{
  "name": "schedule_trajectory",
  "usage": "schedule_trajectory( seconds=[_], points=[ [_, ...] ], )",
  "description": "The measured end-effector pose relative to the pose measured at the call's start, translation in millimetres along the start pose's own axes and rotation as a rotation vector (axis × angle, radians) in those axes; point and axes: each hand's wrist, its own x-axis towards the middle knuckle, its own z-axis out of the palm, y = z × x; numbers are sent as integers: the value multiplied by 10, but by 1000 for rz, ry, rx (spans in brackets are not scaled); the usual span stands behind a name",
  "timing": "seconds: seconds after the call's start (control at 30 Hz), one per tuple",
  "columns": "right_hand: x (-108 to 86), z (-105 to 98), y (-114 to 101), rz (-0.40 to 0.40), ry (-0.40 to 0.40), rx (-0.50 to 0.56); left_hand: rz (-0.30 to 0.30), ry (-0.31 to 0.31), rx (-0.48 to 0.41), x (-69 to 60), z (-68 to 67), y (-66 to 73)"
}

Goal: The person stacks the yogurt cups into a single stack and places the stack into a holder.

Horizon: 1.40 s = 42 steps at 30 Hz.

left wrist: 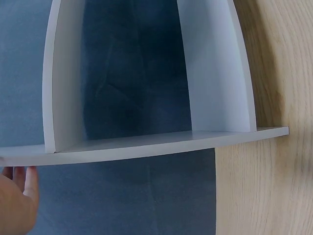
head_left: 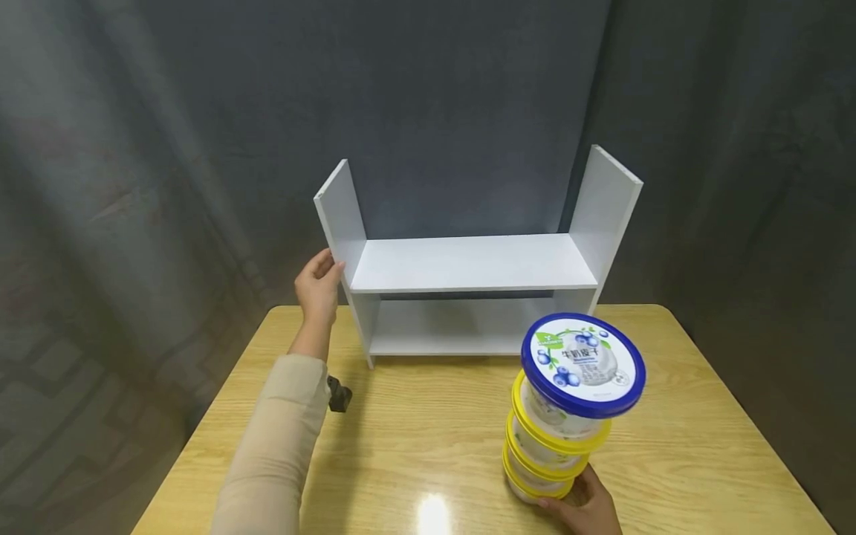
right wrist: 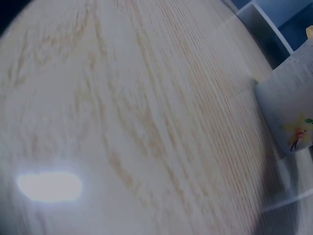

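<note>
A white two-tier shelf (head_left: 473,264) stands towards the back of the table. My left hand (head_left: 317,286) is at the outer side of its left panel (left wrist: 146,149), fingertips against the panel and thumb at the front edge. Nearer, on the right, a round tub with a blue lid (head_left: 584,364) tops a stack of three tubs with yellow lids (head_left: 545,446). My right hand (head_left: 585,509) grips the lowest tub, thumb in front and fingers round its right side. One tub (right wrist: 288,103) with a flower print shows in the right wrist view, where that hand is hidden.
The wooden table (head_left: 414,423) has rounded far corners and reflects a bright light near its front. Dark grey curtains (head_left: 468,111) hang behind and at both sides. A small dark object (head_left: 339,394) shows beside my left forearm.
</note>
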Motion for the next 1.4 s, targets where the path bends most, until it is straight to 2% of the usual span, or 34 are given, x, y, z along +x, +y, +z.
schedule_trajectory(
  seconds=[0.17,0.33,0.53,0.8,0.9,1.2,1.4],
  points=[
    [6,13,-2,3,-10,40,11,16,34,1,2,5],
    [8,22,6,-2,6,22,26,13,67,6,2,-6],
    [9,35,-16,-49,15,13,37,19,79,5,-3,-17],
    [65,0,-74,-86,-10,30,56,20,122,3,-11,-36],
    [118,-28,-76,-149,-8,41,64,22,131,-2,-4,-50],
    [263,-69,-256,-484,-41,139,91,34,154,-27,25,-63],
    [392,-110,-443,-590,-98,157,104,33,158,-25,36,-77]
  ],
)
